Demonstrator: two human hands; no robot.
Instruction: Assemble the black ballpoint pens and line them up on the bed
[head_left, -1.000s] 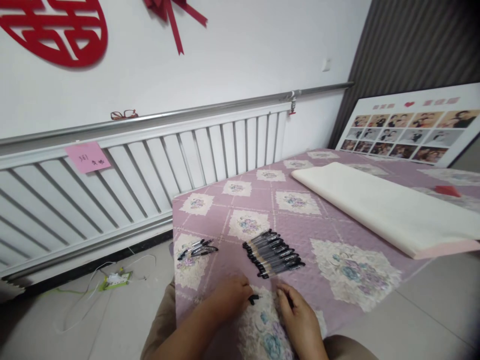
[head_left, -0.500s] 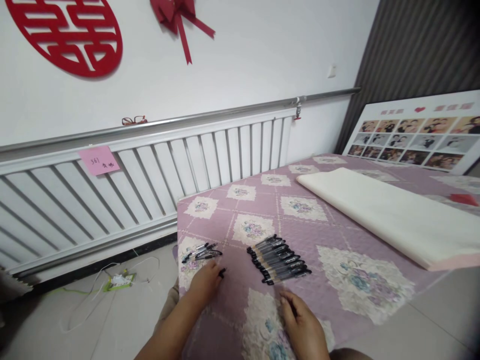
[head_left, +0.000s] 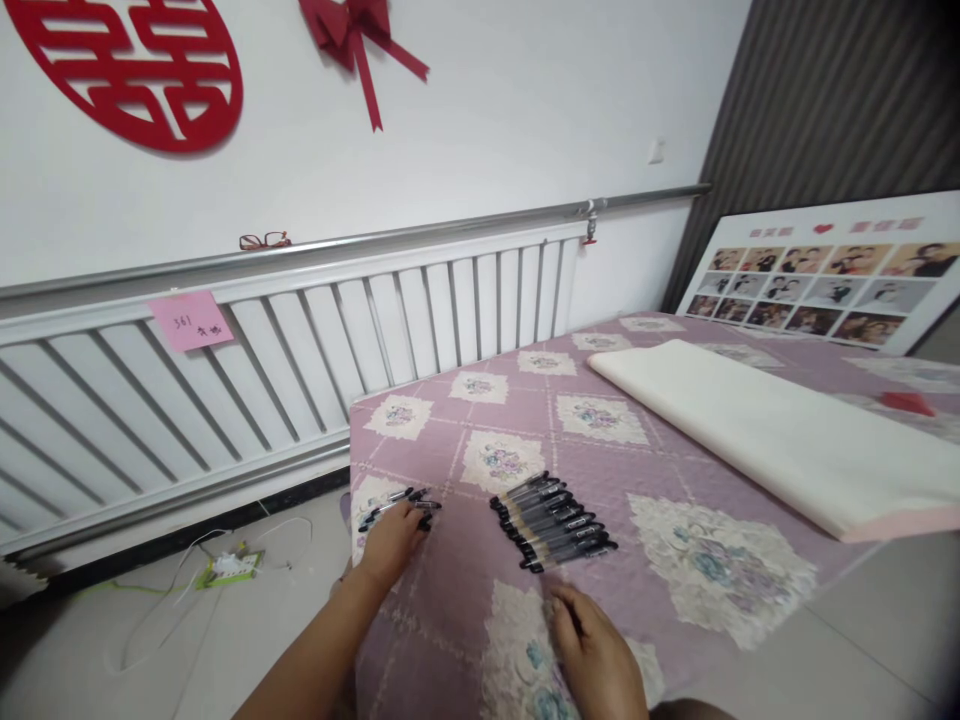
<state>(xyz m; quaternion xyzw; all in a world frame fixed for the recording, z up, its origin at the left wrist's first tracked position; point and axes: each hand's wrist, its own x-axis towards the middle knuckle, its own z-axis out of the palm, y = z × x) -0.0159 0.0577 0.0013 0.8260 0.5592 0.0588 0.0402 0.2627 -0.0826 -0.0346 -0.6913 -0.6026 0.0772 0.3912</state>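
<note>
My left hand [head_left: 394, 540] is over the small loose group of pens [head_left: 409, 496] at the table's left edge. Its fingers are closed on a pen whose black end [head_left: 425, 522] shows beside the fingertips; the rest is hidden. Near the front edge, my right hand [head_left: 596, 645] is curled with thumb and forefinger together, and no object shows in it. Just beyond it lies a row of several clear pens with black caps [head_left: 555, 522], side by side and slanting.
A purple floral cloth [head_left: 450, 590] covers the table. A folded cream sheet [head_left: 757, 430] lies to the right, with a photo board [head_left: 817, 275] behind it. The white radiator [head_left: 322, 335] runs along the wall. A power strip [head_left: 229, 568] with cables is on the floor.
My left hand has moved left and slightly up, from beside the loose pens to over them, with a black pen end at its fingers. My right hand has barely moved.
</note>
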